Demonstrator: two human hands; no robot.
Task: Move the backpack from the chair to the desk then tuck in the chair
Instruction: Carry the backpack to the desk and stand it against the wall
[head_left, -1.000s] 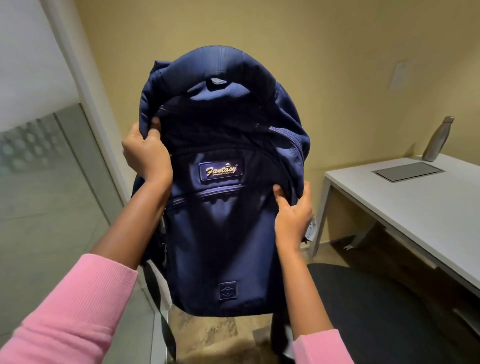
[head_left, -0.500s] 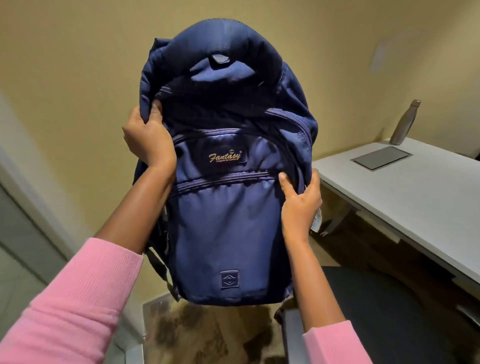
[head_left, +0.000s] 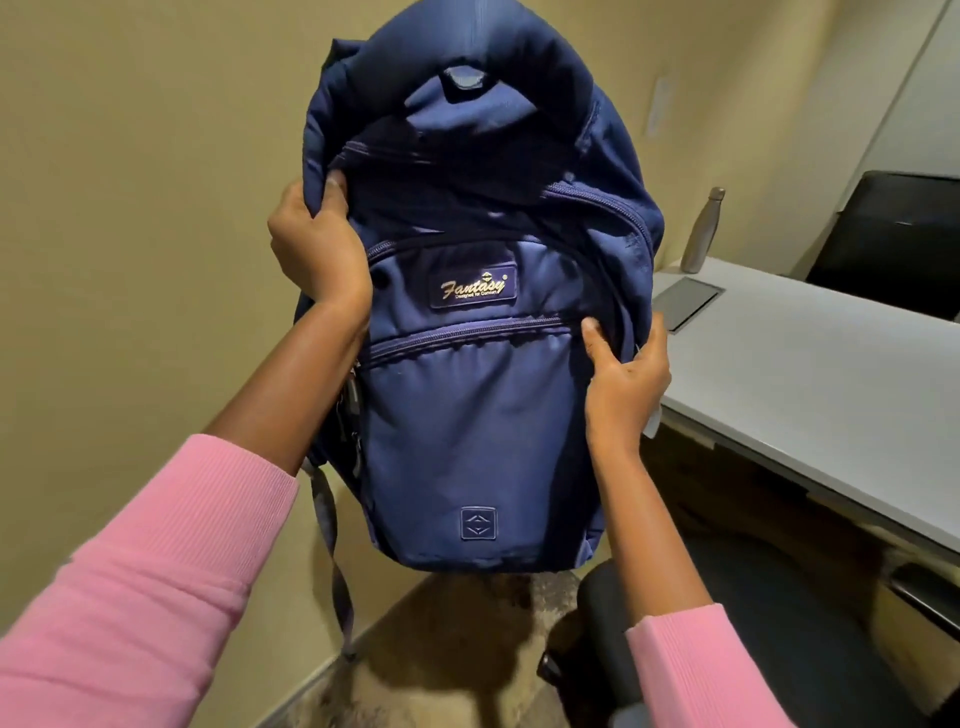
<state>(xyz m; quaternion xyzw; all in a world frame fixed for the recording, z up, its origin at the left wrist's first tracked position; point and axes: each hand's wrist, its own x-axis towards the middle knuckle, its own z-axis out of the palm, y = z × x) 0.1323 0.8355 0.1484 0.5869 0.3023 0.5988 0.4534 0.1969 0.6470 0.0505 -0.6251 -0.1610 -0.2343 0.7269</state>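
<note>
Bag: I hold the backpack (head_left: 467, 332) upright in the air, clear of the chair (head_left: 779, 639) below and not yet on the desk (head_left: 810, 374) to my right.
Left hand: my left hand (head_left: 317, 249) is closed on a fold of fabric at the bag's upper left edge, thumb tucked over the cloth.
Right hand: my right hand (head_left: 626, 384) is clamped on the bag's right side, thumb pressed on the front panel near the zip, fingers wrapped behind where I cannot see them.
Grip risk: I hold loose cloth, not the top handle; if the contents shift, I judge the fabric could slide through my left hand and the bag tip.
Strap: a strap (head_left: 337, 566) hangs down on the left; on the swing right it could catch on the chair or drag.
Bottle: a metal bottle (head_left: 704, 231) stands at the desk's far edge; a wide set-down could knock it over.
Panel: a flat grey panel (head_left: 685, 301) lies on the desk near that corner; I would land the bag on bare top nearer me.
Chair: seat sits out from the desk, tucking not yet done.
</note>
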